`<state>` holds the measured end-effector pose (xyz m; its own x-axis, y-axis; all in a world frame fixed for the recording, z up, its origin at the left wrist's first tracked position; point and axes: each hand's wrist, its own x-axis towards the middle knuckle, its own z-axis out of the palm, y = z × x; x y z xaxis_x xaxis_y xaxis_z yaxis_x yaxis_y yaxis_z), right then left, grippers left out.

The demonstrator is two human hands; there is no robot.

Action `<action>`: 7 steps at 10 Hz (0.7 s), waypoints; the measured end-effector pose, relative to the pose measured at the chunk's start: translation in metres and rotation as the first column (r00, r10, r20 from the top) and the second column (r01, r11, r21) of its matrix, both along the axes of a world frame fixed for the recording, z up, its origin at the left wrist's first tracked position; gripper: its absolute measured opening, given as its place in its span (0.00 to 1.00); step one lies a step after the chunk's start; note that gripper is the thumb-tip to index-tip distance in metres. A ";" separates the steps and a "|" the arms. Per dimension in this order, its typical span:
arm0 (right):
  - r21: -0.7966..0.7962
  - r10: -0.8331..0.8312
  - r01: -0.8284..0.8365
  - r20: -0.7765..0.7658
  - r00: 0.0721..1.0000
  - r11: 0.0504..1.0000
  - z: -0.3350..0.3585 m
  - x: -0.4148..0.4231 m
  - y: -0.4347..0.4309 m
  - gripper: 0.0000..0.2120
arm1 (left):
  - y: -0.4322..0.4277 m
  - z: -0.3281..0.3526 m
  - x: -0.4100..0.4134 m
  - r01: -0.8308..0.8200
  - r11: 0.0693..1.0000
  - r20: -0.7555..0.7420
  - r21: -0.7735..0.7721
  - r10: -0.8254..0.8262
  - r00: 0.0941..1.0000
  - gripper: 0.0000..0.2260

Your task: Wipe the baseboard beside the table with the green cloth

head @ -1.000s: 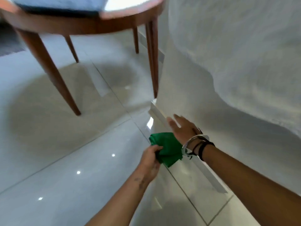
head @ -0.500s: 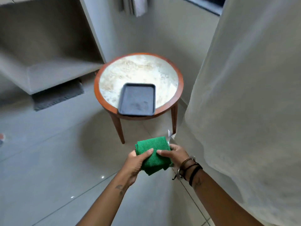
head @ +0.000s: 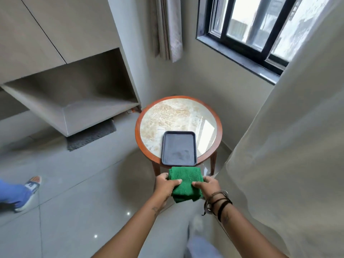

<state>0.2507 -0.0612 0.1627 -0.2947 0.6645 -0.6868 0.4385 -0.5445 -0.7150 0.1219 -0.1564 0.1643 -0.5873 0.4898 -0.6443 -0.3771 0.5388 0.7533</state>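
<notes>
A folded green cloth (head: 186,183) is held in front of me, in the air just before the near edge of the round table (head: 138,138). My left hand (head: 165,185) grips the cloth's left side and my right hand (head: 209,185) grips its right side. The table has a wooden rim, a pale marble top and wooden legs. A strip of baseboard (head: 226,146) shows low on the wall to the right of the table; most of it is hidden by the white curtain (head: 279,155).
A dark rectangular tray (head: 179,148) lies on the table's near side. A grey built-in cabinet (head: 74,101) juts out at left, with a grey mat (head: 89,136) beneath it. Another person's foot in a shoe (head: 28,192) is at far left. A window (head: 260,30) sits above.
My view has risen from near the floor to standing height. My right hand left the baseboard and took the cloth's right side; both hands lifted the cloth toward the table.
</notes>
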 end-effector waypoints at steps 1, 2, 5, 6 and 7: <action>0.034 0.005 -0.007 0.054 0.999 0.999 -0.021 -0.034 0.032 0.06 | 0.033 -0.020 -0.028 -0.010 0.997 -0.058 -0.074 0.006 0.998 0.09; 0.088 0.048 -0.062 0.159 0.986 0.994 -0.068 -0.094 0.082 0.06 | 0.090 -0.068 -0.078 -0.020 0.988 -0.120 -0.153 0.002 0.993 0.10; 0.118 0.232 -0.334 0.509 0.829 0.935 -0.186 -0.189 0.179 0.09 | 0.198 -0.189 -0.158 0.240 0.895 -0.223 -0.375 -0.338 0.914 0.23; 0.075 0.404 -0.631 0.708 0.579 0.772 -0.194 -0.190 0.182 0.11 | 0.202 -0.185 -0.154 0.327 0.773 -0.273 -0.544 -0.531 0.802 0.29; 0.129 0.368 -0.666 0.749 0.551 0.735 -0.179 -0.187 0.176 0.09 | 0.201 -0.159 -0.155 0.366 0.752 -0.365 -0.548 -0.609 0.704 0.26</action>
